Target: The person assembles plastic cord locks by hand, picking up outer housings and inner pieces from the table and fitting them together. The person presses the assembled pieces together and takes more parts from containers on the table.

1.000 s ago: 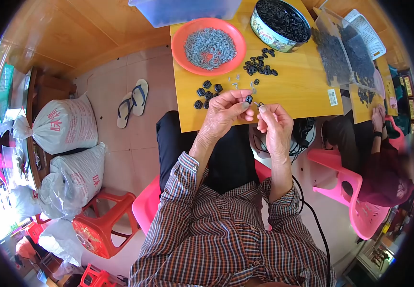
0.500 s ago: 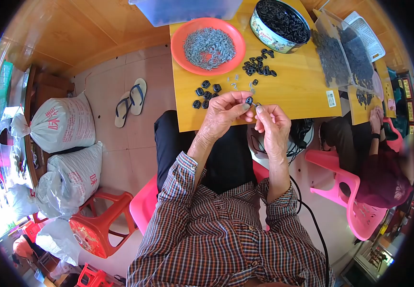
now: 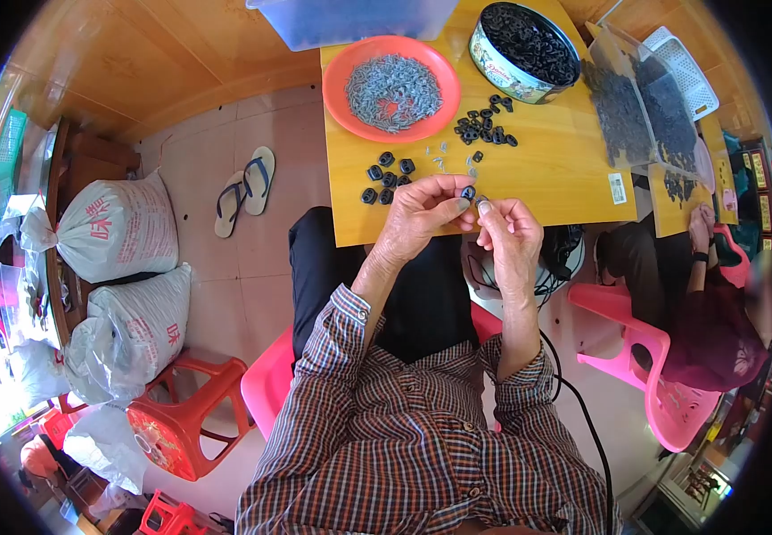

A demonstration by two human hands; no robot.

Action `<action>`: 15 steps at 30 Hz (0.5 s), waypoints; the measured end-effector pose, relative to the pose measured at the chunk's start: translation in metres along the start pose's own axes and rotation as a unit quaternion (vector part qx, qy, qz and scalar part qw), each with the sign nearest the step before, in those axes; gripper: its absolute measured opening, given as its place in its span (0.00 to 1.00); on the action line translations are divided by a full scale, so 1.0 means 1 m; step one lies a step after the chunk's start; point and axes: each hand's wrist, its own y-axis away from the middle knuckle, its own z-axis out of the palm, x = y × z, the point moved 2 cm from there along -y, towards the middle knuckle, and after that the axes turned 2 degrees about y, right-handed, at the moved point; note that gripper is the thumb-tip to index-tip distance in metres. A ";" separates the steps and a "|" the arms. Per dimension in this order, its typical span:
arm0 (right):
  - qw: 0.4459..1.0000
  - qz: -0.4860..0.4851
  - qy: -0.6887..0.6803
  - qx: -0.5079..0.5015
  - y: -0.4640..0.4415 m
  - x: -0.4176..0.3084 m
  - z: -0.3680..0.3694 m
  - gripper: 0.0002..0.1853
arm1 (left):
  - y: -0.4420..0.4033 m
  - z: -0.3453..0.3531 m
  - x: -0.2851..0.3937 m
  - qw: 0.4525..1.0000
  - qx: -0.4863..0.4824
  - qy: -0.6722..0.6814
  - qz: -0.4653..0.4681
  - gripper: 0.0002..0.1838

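My left hand (image 3: 420,217) pinches a small black oval plastic piece with holes, like a cord lock part (image 3: 467,192), between thumb and fingers above the table's near edge. Close beside it, my right hand (image 3: 511,230) is closed in a pinch on a small dark piece (image 3: 481,201), mostly covered by the thumb. The two pieces nearly meet; whether they touch I cannot tell. Several black cord locks (image 3: 387,178) lie beyond my left hand. Small loose metal springs (image 3: 440,163) and a heap of black plastic parts (image 3: 484,127) are farther back.
On the yellow table (image 3: 564,178) stand a red plate (image 3: 337,107) of metal springs, a round tin (image 3: 515,80) of black parts and a blue bin (image 3: 350,22). A divided clear tray (image 3: 622,107) sits at right. Another person's hands (image 3: 701,225) rest near a side table.
Both hands stay in nearly the same place, holding their small pieces close together. The whole view has shifted very slightly; nothing else has visibly moved.
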 end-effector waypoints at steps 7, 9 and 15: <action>1.000 0.000 0.009 -0.001 0.001 -0.002 0.002 0.08 | 0.001 0.002 0.001 1.000 0.004 0.004 -0.001 0.16; 1.000 0.003 0.009 -0.002 0.001 -0.002 0.002 0.08 | 0.002 0.002 0.000 1.000 0.011 0.007 -0.013 0.16; 1.000 0.008 0.015 0.001 0.002 -0.005 0.003 0.08 | 0.003 0.002 0.001 1.000 0.009 -0.004 -0.026 0.15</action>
